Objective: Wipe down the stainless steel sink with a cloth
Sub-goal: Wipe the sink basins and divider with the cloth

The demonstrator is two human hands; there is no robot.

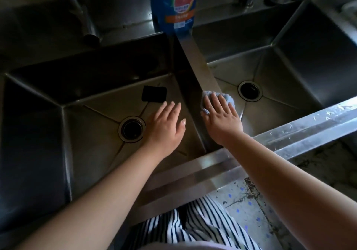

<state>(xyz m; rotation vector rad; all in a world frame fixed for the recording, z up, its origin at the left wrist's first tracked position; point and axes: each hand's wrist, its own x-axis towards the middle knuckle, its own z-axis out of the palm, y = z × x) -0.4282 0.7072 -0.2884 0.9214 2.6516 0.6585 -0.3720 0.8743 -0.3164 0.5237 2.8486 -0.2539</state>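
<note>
The stainless steel sink (63,126) is dull grey metal with two square basins, each creased by diagonal lines running to a round drain, and a narrow divider (195,64) runs between them from twelve o'clock down to six. The left basin looks dark and shadowed; the right one (289,87) catches more light, and its front rim at four o'clock is speckled with wet smears.

The cloth (228,98) is a pale blue-grey, nubbly rag, bunched up at the near end of the divider, just right of centre. The right hand (220,114) lies flat on top of it, fingers (214,100) spread and pressing down, with the cloth peeking out past the fingertips and at the thumb side. The left hand (166,124) is in the left basin, palm down, fingers (168,108) loosely spread and holding nothing; whether it touches the metal I cannot tell.

Counting: one cloth, two basins, two drains — the left drain (132,129) at nine o'clock from the left hand, the right drain (249,90) at two o'clock from the right hand. One small black pad (154,93) lies on the left basin floor at eleven o'clock from the left hand. One blue detergent bottle (173,4) stands at twelve o'clock on the back ledge, and one faucet spout (85,23) hangs at ten o'clock.
</note>
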